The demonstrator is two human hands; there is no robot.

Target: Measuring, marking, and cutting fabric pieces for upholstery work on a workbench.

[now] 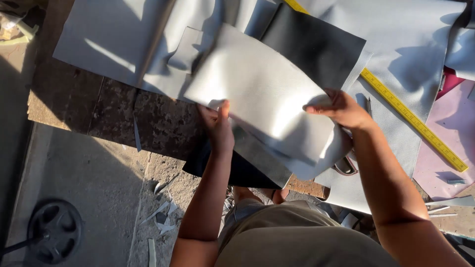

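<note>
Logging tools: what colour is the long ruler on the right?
Yellow with dark markings: the ruler, seen in the head view.

The sheet (262, 94) held up between the left hand (217, 126) and the right hand (341, 110) is a plain pale grey, bleached almost white where sunlight strikes it. A black piece (311, 44) shows behind its top edge, and another black piece (237, 170) below it. The larger sheets (410, 44) spread on the bench are the same pale grey (bluish in the shade). The ruler (415, 121) is yellow with dark markings. A pink sheet (445, 138) lies at the right, with a darker magenta scrap (450, 81) above it. The bench top (123, 111) is mottled brown, the floor (94, 183) dull grey, littered with pale offcuts (163, 217). The wheel (54, 230) is black.
</note>
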